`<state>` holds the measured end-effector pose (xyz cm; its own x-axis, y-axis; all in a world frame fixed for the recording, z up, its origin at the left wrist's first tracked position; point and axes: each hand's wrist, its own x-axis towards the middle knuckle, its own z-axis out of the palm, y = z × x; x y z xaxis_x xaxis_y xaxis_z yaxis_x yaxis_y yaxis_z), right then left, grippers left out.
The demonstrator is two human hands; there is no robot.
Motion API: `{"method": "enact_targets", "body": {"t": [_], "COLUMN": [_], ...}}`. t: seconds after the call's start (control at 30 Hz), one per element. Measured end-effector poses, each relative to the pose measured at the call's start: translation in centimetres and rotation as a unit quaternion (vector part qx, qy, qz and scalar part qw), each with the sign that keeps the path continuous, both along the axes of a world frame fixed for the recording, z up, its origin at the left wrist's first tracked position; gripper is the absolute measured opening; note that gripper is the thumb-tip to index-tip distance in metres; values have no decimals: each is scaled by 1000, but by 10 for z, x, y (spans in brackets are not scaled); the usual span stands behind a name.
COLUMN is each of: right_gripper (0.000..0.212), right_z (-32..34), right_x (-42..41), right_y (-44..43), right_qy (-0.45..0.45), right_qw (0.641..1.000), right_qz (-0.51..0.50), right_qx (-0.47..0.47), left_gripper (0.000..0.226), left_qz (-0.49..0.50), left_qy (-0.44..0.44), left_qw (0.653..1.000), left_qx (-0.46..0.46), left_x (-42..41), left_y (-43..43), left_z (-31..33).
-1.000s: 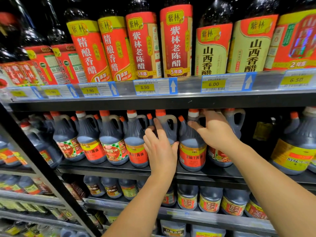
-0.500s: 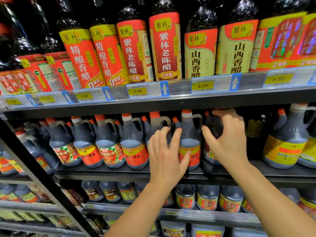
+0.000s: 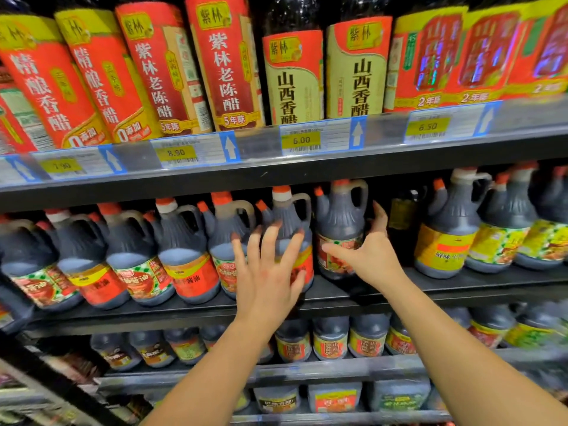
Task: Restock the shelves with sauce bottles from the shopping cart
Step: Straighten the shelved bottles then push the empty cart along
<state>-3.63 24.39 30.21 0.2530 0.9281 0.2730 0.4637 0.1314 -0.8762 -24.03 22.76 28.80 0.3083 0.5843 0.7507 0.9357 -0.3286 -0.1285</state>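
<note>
Quick count from the head view first. Nine tall bottles [image 3: 227, 72] can be counted along the front of the top shelf [image 3: 384, 158], plus a sliver of a tenth out at 9 o'clock. Four price tags [image 3: 301, 139] can be read. On the middle shelf [image 3: 476, 287], seven dark jugs [image 3: 190, 256] with red or checked labels are lined up from 9 o'clock to the centre. Three yellow-label jugs [image 3: 445, 238] are parked at 3 o'clock. More orange caps are seen behind, too crowded to count, and the lower shelf [image 3: 338, 368] is too blurry for one.

The left hand [image 3: 267, 272] is held just below centre, fingers fanned straight over the red-label jug [image 3: 290, 210]. Its grip is wide with nothing held, and contact can't be told through the blur. The right hand [image 3: 368, 256] is at its 3 o'clock. The thumb is laid across the label of the checked-label jug [image 3: 338, 219] and the fingers run up its right flank, a wide grip that touches rather than clamps. Both jugs are stood side by side, dead centre on the middle shelf.

Compared with half a second ago, the left fingers have been spread apart. The right hand has been dropped from the jug's front to its side, so cap and handle are uncovered.

Every jug is filled with dark sauce up to the shoulder, and the tall bottles' necks look dark too.
</note>
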Motion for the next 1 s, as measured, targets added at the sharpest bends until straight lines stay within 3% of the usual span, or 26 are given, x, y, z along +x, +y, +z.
{"method": "enact_targets", "body": {"t": [0.23, 1.0], "right_gripper": [108, 104], "right_z": [-15, -23], "right_x": [-11, -23], "right_y": [7, -17], "right_qy": [15, 29], "right_qw": [1000, 998], "right_qz": [-14, -40], "right_qx": [13, 33], "left_gripper": [73, 82], "left_qz": [2, -11], "left_qy": [11, 27], "left_qw": [1000, 999], "left_qx": [-9, -23], "left_x": [-3, -6], "left_y": [-1, -2], "left_z": [-1, -2]}}
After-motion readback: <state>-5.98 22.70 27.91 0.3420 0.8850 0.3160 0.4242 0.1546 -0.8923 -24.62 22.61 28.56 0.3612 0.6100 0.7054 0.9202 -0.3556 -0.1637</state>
